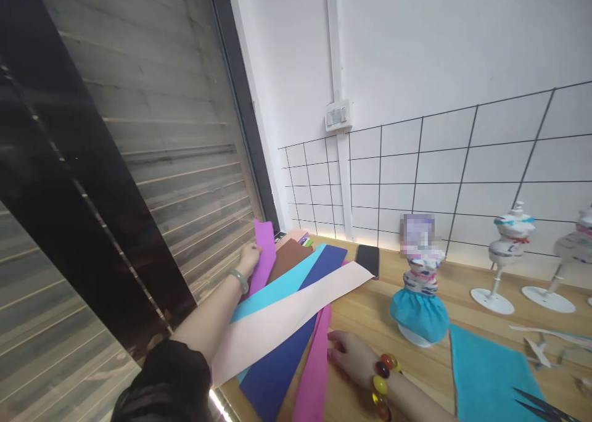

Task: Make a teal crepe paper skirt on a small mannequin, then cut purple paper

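Observation:
My left hand (pixel 250 260), with a bangle at the wrist, grips the edge of a purple fabric strip (pixel 265 249) at the far end of a fabric pile. Several strips overlap in that pile: brown (pixel 287 256), light blue (pixel 272 291), dark blue (pixel 329 261) and, across the top, pale pink (pixel 291 323). A magenta strip (pixel 314 372) lies at the near side. Beside it, my right hand (pixel 349 353), in a bead bracelet, rests low by the table with fingers loosely bent and apart; no held thing shows. Whether its fingertips touch the magenta strip I cannot tell.
A small dress form (pixel 420 286) in a turquoise skirt stands right of centre, with white forms (pixel 511 243) behind it. A phone (pixel 369 260) lies near the wall. Turquoise cloth (pixel 493 366) and scissors (pixel 539 403) are at right. A wire grid (pixel 416 181) lines the wall.

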Motion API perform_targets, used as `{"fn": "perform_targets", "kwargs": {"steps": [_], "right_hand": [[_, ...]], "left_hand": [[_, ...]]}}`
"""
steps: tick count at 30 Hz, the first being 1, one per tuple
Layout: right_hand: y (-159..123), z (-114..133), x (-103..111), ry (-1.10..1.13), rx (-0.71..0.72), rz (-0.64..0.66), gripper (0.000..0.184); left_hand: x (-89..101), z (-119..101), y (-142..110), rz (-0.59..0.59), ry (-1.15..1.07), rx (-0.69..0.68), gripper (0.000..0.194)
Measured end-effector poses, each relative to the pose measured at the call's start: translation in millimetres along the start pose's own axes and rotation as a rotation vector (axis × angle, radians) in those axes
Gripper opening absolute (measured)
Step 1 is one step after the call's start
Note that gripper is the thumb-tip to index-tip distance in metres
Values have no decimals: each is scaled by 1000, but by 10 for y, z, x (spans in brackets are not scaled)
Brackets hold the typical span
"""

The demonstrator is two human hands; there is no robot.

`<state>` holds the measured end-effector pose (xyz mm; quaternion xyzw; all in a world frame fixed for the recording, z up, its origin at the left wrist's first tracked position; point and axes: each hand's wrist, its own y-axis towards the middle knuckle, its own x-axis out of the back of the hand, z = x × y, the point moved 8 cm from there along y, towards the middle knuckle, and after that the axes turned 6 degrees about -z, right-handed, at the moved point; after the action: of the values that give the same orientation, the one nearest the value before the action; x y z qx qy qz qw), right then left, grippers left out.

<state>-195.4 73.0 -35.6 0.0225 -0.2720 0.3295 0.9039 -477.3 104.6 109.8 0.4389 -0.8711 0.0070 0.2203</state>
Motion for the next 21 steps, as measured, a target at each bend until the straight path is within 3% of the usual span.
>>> {"fn": "perform_targets", "kwargs": {"steps": [4,6,8,11,17,21], "right_hand": [[9,-61,32,57,-38,4,34],[16,-36,135,71,-21,-51,34],[4,49,258,90,24,-113,29],[-60,252,401,130,90,-175,37],[-245,804,631,325,269,-336,59],[-390,1162,695,461,414,-267,87]], "left_hand": [[499,-458,194,-78,-132,-64,32],[732,-712,220,-105,-206,-108,32],[923,-966,181,-112,-291,-155,31],[1126,-1340,19,-92,-423,-229,13],[1236,-2018,-559,76,-624,-334,11],[1089,-2345,-1090,354,-745,-336,7]]}}
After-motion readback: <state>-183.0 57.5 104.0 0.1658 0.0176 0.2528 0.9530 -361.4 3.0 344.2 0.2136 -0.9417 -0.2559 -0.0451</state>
